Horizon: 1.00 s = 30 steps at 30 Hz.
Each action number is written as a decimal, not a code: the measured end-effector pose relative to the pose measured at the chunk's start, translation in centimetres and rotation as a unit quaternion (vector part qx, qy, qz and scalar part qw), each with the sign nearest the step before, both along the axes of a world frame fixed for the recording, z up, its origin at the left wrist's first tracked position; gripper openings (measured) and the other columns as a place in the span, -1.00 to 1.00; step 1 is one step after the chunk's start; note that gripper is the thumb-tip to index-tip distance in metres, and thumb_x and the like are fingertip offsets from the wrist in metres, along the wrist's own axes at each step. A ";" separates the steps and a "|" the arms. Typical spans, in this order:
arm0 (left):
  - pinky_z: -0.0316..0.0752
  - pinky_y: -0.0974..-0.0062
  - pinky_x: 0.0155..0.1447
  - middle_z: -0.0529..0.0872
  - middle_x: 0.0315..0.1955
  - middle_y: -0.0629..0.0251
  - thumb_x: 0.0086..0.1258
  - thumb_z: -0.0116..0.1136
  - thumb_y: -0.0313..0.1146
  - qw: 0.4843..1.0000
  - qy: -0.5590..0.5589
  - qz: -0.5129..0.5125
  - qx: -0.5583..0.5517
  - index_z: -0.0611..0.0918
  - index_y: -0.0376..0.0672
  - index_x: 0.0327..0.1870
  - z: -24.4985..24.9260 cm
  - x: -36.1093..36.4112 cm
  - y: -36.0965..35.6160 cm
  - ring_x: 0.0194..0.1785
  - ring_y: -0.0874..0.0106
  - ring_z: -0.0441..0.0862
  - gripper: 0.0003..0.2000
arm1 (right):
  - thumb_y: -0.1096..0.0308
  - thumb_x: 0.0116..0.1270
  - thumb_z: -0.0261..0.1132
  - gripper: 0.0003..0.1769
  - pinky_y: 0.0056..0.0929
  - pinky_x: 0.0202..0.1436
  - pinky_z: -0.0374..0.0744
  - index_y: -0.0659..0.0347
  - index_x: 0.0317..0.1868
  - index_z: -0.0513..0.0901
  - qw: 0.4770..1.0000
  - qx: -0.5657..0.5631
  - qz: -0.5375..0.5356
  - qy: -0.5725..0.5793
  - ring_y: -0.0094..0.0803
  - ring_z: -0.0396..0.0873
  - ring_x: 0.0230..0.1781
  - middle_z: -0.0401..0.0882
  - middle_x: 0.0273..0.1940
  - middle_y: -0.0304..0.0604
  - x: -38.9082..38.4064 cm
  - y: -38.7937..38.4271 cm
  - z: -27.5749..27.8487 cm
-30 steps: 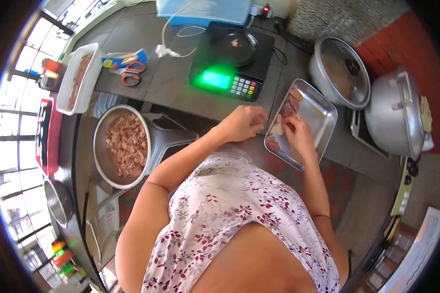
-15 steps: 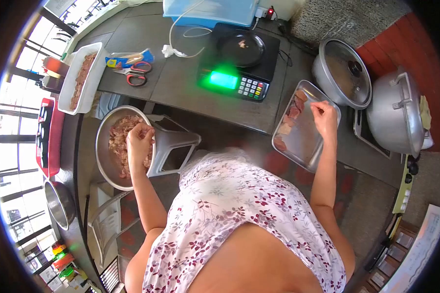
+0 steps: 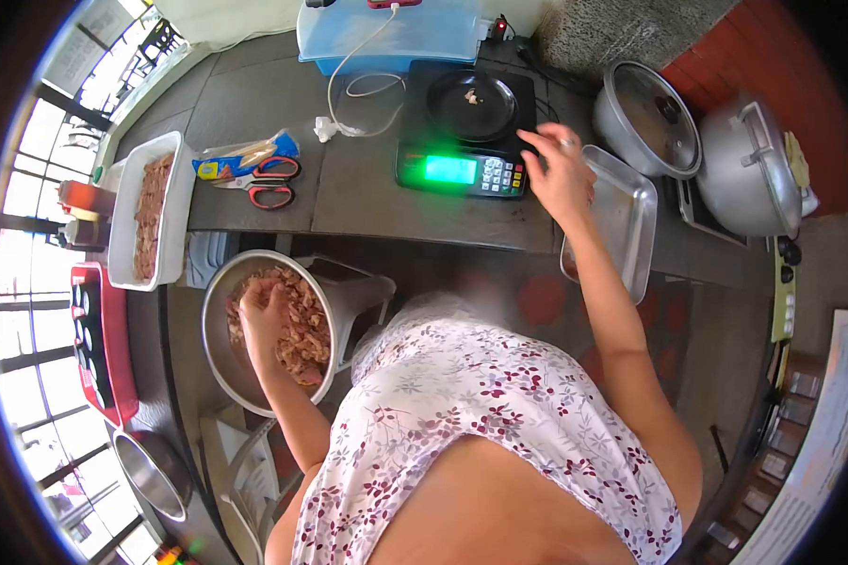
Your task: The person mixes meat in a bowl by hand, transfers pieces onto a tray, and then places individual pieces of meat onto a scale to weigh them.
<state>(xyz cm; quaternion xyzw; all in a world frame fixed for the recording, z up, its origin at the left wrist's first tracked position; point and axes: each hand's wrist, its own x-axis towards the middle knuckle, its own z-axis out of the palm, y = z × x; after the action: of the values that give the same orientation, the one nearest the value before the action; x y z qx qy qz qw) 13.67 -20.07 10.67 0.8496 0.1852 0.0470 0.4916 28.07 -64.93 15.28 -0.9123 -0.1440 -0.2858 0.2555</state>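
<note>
My left hand [image 3: 262, 315] is down in a large steel bowl [image 3: 209, 330] of chopped raw meat [image 3: 301, 320]. Its fingers are bent against the meat, and what they hold, if anything, is hidden. Raised near the right edge of a digital scale [image 3: 462, 174], my right hand [image 3: 561, 171] wears a ring and has thumb and fingers apart, with nothing seen between them. A black plate [image 3: 471, 118] with a few small meat bits [image 3: 472, 96] sits on the scale, whose display glows green. Under my right hand and forearm lies a metal tray [image 3: 631, 221]; they hide its left side.
A white container of meat [image 3: 181, 202], red-handled scissors [image 3: 271, 184] and a bag of skewers [image 3: 245, 155] lie left on the counter. A blue-lidded bin [image 3: 386, 38] and white cable [image 3: 349, 71] are behind. Lidded pots [image 3: 645, 118] stand right. The bowl rests on a stool [image 3: 358, 292].
My right hand has moved left and away from me, from above the tray to beside the scale, its fingers parting. My left hand has gone lower into the meat. The camera view has shifted.
</note>
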 end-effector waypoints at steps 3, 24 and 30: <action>0.42 0.61 -0.44 0.67 -0.47 0.31 0.36 0.18 -0.42 0.999 -0.034 -0.036 0.015 0.64 -0.33 -0.18 -0.6 0.9 2.1 -0.51 0.61 0.51 -0.85 | 0.47 0.08 0.36 -0.71 -0.21 0.16 0.42 0.09 -0.13 0.70 0.991 -0.131 0.024 -0.018 -0.16 0.42 0.07 0.47 0.02 -0.16 2.8 2.7 -0.1; 0.46 0.50 -0.32 0.66 -0.49 0.26 0.32 0.21 -0.37 0.999 0.019 0.001 0.038 0.64 -0.34 -0.18 -1.6 0.0 7.3 -0.40 0.53 0.53 -0.80 | 0.40 0.06 0.39 -0.92 -0.30 0.08 0.39 0.14 -0.39 0.72 0.976 -0.200 0.043 -0.079 -0.32 0.46 -0.16 0.53 -0.31 -0.30 4.7 3.7 0.7; 0.47 0.45 -0.26 0.68 -0.46 0.18 0.30 0.21 -0.38 0.998 0.050 0.024 0.021 0.65 -0.35 -0.16 0.0 -0.2 5.9 -0.39 0.48 0.55 -0.79 | 0.39 0.07 0.37 -0.92 -0.31 0.08 0.39 0.15 -0.38 0.72 0.976 -0.196 0.055 -0.077 -0.32 0.45 -0.17 0.54 -0.31 -0.29 5.2 3.1 1.1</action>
<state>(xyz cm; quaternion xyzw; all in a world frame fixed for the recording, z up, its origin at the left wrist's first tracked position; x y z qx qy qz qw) 13.44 -14.19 10.63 0.8562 0.2291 0.0200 0.4627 33.30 -61.79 16.38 -0.9105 -0.2666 -0.3072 0.0752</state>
